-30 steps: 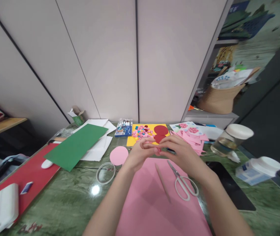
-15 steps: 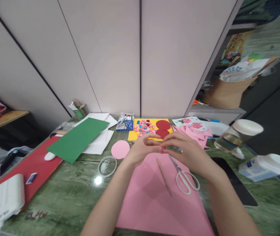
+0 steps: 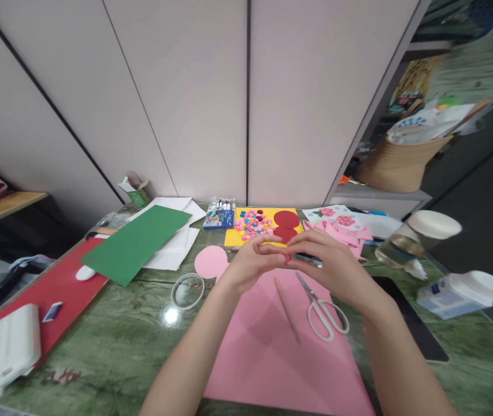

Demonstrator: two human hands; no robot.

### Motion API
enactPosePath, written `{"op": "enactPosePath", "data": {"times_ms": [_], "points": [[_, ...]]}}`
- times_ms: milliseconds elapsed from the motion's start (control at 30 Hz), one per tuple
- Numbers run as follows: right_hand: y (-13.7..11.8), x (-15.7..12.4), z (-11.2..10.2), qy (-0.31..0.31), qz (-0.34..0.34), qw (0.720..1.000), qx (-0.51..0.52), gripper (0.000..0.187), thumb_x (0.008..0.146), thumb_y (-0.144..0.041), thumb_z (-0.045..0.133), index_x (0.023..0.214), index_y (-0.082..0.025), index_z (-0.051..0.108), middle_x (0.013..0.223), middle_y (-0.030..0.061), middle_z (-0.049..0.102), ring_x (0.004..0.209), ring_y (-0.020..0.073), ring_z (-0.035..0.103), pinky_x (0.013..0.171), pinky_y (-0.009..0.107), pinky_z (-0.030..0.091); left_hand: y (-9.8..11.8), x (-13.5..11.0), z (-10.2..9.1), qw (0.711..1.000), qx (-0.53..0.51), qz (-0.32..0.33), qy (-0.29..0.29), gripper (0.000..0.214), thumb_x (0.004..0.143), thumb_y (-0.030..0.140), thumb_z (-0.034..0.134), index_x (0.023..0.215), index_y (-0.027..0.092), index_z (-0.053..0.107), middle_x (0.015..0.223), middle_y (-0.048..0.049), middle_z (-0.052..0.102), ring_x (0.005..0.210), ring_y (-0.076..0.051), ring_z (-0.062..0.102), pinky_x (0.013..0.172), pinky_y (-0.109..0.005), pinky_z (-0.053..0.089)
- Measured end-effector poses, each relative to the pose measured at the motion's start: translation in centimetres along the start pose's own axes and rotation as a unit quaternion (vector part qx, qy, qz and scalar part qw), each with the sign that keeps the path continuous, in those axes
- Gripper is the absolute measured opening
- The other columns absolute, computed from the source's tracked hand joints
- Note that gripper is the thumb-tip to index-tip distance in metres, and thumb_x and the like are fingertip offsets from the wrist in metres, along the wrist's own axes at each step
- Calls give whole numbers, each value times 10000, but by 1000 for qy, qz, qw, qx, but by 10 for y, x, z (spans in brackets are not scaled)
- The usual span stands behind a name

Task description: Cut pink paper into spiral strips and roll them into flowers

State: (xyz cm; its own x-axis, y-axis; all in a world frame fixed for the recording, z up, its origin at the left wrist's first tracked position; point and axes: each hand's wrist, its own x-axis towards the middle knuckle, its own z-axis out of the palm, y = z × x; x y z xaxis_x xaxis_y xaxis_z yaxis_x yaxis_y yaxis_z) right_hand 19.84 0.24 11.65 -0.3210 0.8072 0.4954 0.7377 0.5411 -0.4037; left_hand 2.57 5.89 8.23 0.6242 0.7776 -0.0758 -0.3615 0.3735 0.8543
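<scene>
My left hand [image 3: 255,263] and my right hand [image 3: 330,263] meet fingertip to fingertip above the far end of a pink paper sheet [image 3: 285,370]. Pinched between them is a small pink piece [image 3: 287,257], mostly covered by the fingers; it looks like a scrap of paper, but its shape is hard to make out. Below the hands, a pencil [image 3: 287,312] and white-handled scissors [image 3: 324,315] lie on the sheet. Just beyond, small pink, blue and yellow balls [image 3: 252,225] are heaped on a yellow sheet [image 3: 233,238] beside two dark red paper circles [image 3: 286,219].
Left are a roll of tape [image 3: 173,292], a pink circle [image 3: 210,262], green paper [image 3: 137,242], red paper [image 3: 66,289] and a white device [image 3: 10,346]. Right are a black tablet [image 3: 415,323], a jar [image 3: 402,242] and a white-lidded container [image 3: 463,294]. A cabinet wall [image 3: 185,104] stands behind.
Both hands stay joined in nearly the same place, with only slight finger movement on the small pink piece. The whole view has shifted a little.
</scene>
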Motion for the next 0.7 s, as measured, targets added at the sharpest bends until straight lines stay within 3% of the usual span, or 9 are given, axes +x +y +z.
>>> {"op": "enactPosePath", "data": {"times_ms": [167,333,433,567,700], "points": [[-5,-1,-6,-71,25,996,48,115,823,-245,642,888,-290,726,985,16,657,921,174,605,792,315,496,6,-2,-10,994,67,-29,-81,396,589,108,787,940,158,611,727,-23,714,675,-138,665,761,-321,491],[-7,-2,-7,-122,32,989,74,111,831,-275,629,879,-304,725,1028,17,640,925,171,606,788,318,500,8,-5,-13,985,121,-44,-110,416,593,109,780,973,154,618,728,-27,713,683,-151,678,736,-307,501],[-6,-1,-5,-111,26,992,52,115,842,-259,611,856,-292,720,990,25,643,919,179,598,783,329,496,7,-4,-11,988,128,-24,-78,448,591,111,779,999,165,603,734,-28,717,686,-157,681,753,-317,494],[0,1,0,-50,4,999,4,99,849,-226,598,867,-254,690,956,43,651,913,195,585,799,360,485,0,0,-5,995,89,30,-17,440,609,127,774,1006,178,593,777,-26,722,702,-143,674,785,-326,478],[5,1,2,-4,-5,1000,-20,53,836,-236,619,876,-227,654,974,49,642,959,210,565,849,388,465,-5,2,2,999,35,27,15,389,609,143,781,956,175,610,787,-20,715,702,-130,667,788,-317,474]]}}
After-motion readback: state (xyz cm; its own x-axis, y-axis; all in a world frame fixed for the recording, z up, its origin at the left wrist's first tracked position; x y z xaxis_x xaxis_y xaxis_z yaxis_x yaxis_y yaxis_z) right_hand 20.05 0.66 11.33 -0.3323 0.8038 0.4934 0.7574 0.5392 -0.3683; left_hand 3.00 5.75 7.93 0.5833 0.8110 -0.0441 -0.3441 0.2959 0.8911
